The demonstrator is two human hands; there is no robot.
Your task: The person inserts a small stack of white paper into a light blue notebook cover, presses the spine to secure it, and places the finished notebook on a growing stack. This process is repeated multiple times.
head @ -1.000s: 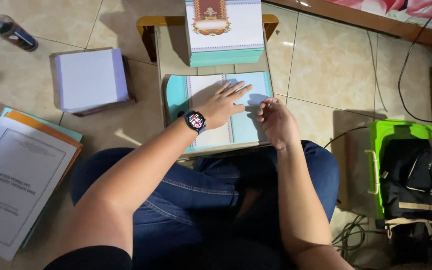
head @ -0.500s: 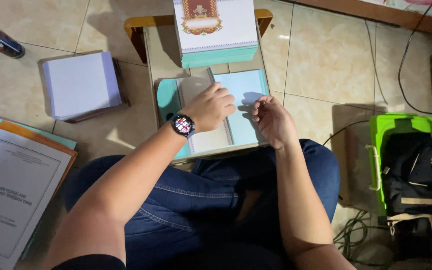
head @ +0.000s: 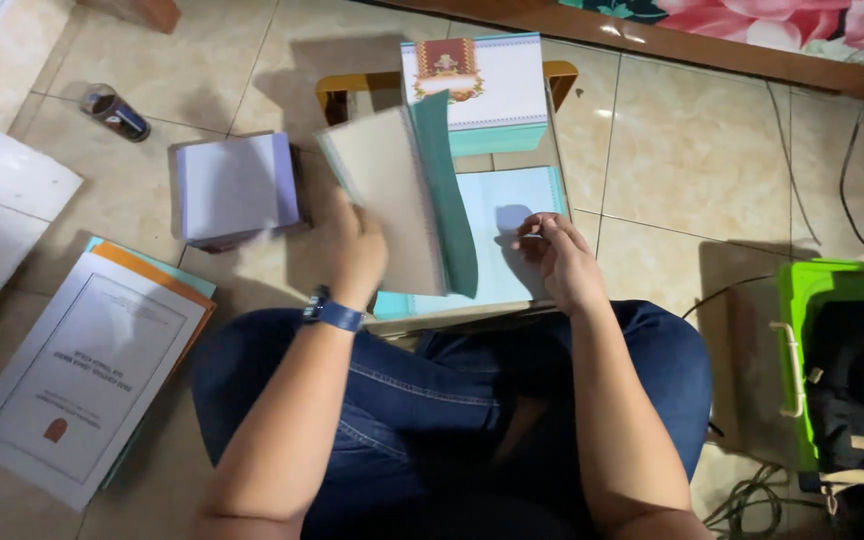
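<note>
Two hands at work: left hand [head: 357,255] grips the floppy, light booklet [head: 407,195] by its edge; right hand [head: 562,262] pinches, probably, a pen

On the low wooden surface [head: 352,95] before my knees lies an open teal-covered booklet [head: 512,235]; a white paper stack [head: 237,187] sits left, a green plastic crate [head: 832,290] right.

A single camera sits on the person's head and looks almost straight down, close over the lap and folded legs. It faces forward over the low tabletop [head: 372,88] onto the tiled floor [head: 692,150]. Both forearms enter from the bottom edge, and there is no second view.
</note>
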